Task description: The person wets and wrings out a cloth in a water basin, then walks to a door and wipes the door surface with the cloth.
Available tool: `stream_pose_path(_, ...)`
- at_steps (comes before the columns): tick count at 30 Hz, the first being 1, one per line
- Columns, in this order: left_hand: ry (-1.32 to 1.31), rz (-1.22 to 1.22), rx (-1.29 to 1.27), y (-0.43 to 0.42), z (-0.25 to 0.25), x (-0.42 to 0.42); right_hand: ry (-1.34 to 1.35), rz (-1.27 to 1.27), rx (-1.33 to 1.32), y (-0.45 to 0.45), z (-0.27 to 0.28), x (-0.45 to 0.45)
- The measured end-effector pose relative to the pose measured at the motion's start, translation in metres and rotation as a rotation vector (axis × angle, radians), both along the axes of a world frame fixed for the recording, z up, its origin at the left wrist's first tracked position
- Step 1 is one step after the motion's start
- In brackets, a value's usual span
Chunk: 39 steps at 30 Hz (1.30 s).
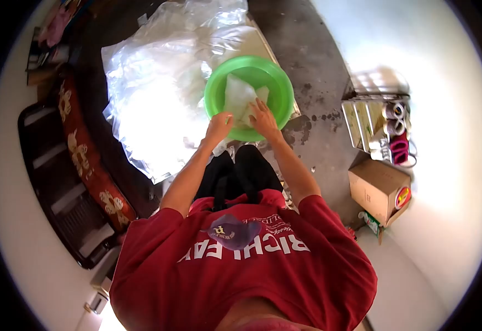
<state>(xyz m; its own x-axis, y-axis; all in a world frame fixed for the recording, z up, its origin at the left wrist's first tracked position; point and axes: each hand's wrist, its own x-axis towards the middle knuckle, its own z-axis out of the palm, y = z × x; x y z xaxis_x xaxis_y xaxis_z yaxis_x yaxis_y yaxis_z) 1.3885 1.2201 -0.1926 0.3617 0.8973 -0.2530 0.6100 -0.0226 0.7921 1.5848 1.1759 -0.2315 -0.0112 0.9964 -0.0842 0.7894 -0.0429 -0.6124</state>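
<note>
Left hand (219, 128) at near rim of basin (210, 94), its grip: cannot tell; right hand (262, 118) loose, fingers spread on white material (238, 95); material inside basin, just ahead of the 2 hands; plastic (153, 94) left of grip.

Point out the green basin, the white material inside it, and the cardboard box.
Green basin (246, 60): head view, on its far rim.
White material (237, 94): head view, on its upper part, inside the basin.
Cardboard box (369, 193): head view, on its plain brown side.
</note>
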Motion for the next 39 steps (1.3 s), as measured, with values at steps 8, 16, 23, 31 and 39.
stream_pose_path(8,0.042,0.151,-0.088,-0.020,0.001,0.013,-0.136,0.361,0.034,0.016,-0.031,-0.004)
stream_pose_path(16,-0.028,0.245,-0.164,-0.024,0.007,0.015,-0.284,0.606,-0.190,0.055,-0.056,0.021)
stream_pose_path(23,-0.091,0.311,-0.270,-0.017,-0.024,0.024,0.116,0.170,-0.253,0.058,-0.037,0.029)
stream_pose_path(31,-0.807,0.713,-0.924,0.016,-0.109,0.066,0.926,-0.237,-0.076,0.039,0.005,0.023)
stream_pose_path(39,-0.883,0.883,-0.873,0.045,-0.044,0.103,0.417,-0.432,0.276,0.047,0.003,-0.002)
